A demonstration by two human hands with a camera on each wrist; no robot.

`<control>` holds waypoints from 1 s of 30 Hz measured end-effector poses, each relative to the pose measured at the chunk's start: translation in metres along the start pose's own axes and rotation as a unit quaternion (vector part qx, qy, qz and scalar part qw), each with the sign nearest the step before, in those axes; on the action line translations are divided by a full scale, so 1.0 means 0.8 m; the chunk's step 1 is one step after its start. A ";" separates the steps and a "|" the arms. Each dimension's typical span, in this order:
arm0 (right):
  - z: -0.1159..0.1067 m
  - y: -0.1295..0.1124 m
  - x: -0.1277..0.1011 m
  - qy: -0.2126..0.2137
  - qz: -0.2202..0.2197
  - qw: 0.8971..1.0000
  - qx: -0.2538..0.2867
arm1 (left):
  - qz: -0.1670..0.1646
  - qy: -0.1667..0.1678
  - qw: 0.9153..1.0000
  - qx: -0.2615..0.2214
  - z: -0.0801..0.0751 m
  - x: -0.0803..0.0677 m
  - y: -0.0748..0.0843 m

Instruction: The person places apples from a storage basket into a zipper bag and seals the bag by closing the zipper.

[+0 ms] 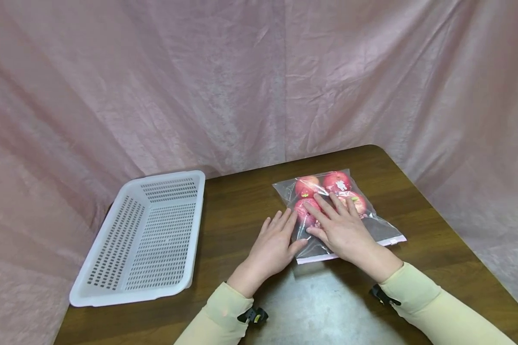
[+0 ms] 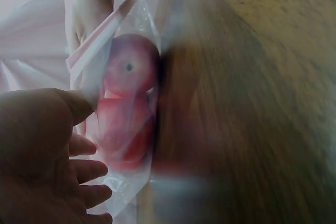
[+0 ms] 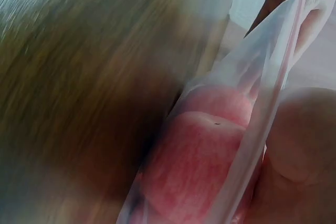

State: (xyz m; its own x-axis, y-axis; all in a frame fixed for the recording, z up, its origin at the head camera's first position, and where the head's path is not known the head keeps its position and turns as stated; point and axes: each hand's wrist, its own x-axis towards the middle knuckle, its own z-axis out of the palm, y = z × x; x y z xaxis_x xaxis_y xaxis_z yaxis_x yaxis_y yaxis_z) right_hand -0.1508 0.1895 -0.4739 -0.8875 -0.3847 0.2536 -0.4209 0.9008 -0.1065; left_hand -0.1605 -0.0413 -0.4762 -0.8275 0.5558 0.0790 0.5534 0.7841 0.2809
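Both hands, left (image 1: 275,244) and right (image 1: 341,225), press flat, fingers spread, on the apple bag (image 1: 382,229).

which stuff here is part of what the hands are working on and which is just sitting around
In hand:
- clear zip bag, lying flat on the table
- red apples inside it
- right hand, fingers flat on the bag and apples
- left hand, flat at the bag's left edge

Lying about:
- white perforated basket, untouched on the left
- wooden table
- pink backdrop cloth
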 end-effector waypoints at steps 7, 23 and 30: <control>-0.006 0.019 0.000 -0.011 0.012 1.000 0.005 | 0.009 -0.017 1.000 -0.007 0.005 0.018 0.012; -0.022 0.089 0.011 -0.030 0.030 0.999 0.010 | -0.001 -0.025 0.999 -0.035 0.014 0.080 0.035; -0.027 0.125 0.022 -0.043 0.025 0.999 0.013 | -0.018 -0.011 0.999 -0.043 0.011 0.074 0.025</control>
State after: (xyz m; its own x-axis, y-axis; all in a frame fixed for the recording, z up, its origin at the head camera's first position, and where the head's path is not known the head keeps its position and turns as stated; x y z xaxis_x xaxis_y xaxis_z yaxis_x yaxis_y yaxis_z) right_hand -0.2042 0.2773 -0.4594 -0.9198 -0.3565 0.1637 -0.3796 0.9142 -0.1419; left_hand -0.1977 0.0096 -0.4741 -0.8444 0.5337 0.0469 0.5121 0.7782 0.3635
